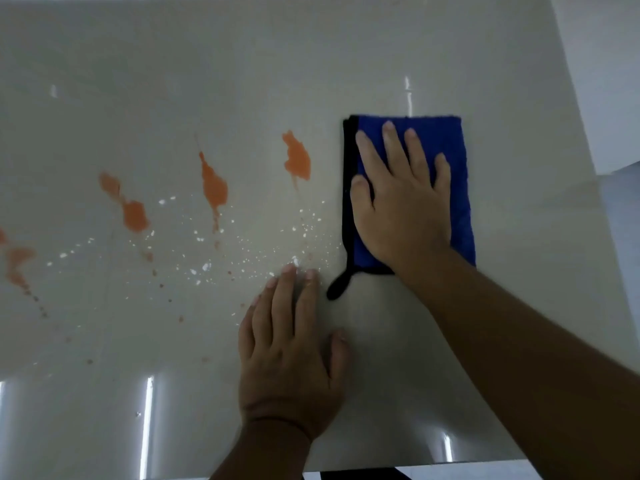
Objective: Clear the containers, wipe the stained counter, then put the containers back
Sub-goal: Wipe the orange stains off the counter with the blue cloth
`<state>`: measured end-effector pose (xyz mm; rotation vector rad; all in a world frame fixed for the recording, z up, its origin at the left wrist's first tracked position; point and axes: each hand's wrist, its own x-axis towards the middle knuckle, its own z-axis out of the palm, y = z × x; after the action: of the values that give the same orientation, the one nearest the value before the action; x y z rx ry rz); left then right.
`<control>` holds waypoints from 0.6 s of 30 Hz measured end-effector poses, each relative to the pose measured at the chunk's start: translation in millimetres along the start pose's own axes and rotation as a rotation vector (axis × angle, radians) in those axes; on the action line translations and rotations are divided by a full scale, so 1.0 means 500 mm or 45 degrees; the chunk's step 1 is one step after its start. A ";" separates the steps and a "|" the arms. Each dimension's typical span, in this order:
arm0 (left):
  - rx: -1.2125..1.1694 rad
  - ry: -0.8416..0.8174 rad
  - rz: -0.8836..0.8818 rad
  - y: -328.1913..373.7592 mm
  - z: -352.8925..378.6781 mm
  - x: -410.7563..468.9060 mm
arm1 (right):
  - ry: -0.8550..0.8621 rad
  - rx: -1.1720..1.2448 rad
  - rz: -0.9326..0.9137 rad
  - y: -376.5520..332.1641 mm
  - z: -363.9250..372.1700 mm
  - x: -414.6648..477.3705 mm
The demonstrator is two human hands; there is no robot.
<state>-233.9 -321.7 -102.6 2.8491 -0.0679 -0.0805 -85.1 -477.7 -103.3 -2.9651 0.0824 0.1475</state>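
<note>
A folded blue cloth [450, 150] with a black edge and loop lies flat on the glossy beige counter [207, 64], right of centre. My right hand [401, 202] presses flat on top of it, fingers spread. My left hand [291, 348] rests palm-down on the bare counter just below and left of the cloth, holding nothing. Orange stains [214, 185] are smeared across the counter left of the cloth, the nearest one [297, 157] a short way from its black edge. White specks and small orange drops [204, 266] are scattered below the stains. No containers are in view.
The counter's near edge [381, 467] runs along the bottom of the view, with a dark gap beneath it. Its right edge [575, 98] slants down the upper right, with pale floor or wall beyond.
</note>
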 end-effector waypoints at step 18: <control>-0.159 0.039 0.034 -0.007 0.004 -0.005 | -0.127 -0.106 -0.312 0.031 0.010 -0.227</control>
<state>-236.5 -318.7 -105.3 2.7234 -0.0913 -0.0341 -199.4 -487.0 -99.0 -3.0119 -0.3052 0.2712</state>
